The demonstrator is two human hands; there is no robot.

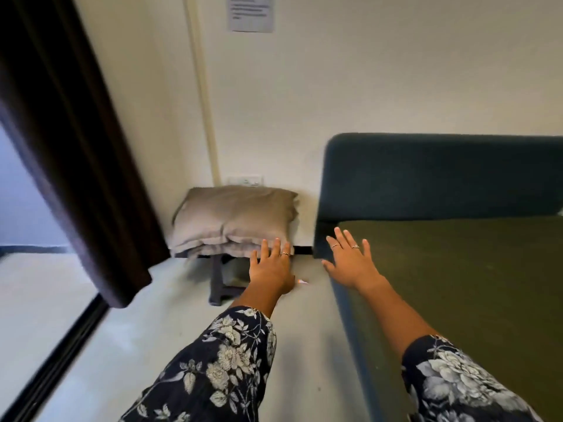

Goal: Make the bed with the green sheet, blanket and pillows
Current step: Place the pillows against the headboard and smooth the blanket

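A green sheet (463, 287) lies flat and smooth over the bed on the right, below a dark teal headboard (435, 178). Two grey pillows (234, 220) are stacked on a small dark stool (217, 284) in the corner, left of the bed. My left hand (271, 266) stretches toward the pillows with straight fingers, its fingertips at the lower pillow's front edge, holding nothing. My right hand (350, 260) hovers with spread fingers over the bed's near left corner, also holding nothing. No blanket is in view.
A dark brown curtain (76, 153) hangs at the left beside a glass door with a black frame (61, 345). A wall socket (245, 180) sits above the pillows. Pale floor (170, 324) runs between the door and the bed. A paper notice (251, 13) is on the wall.
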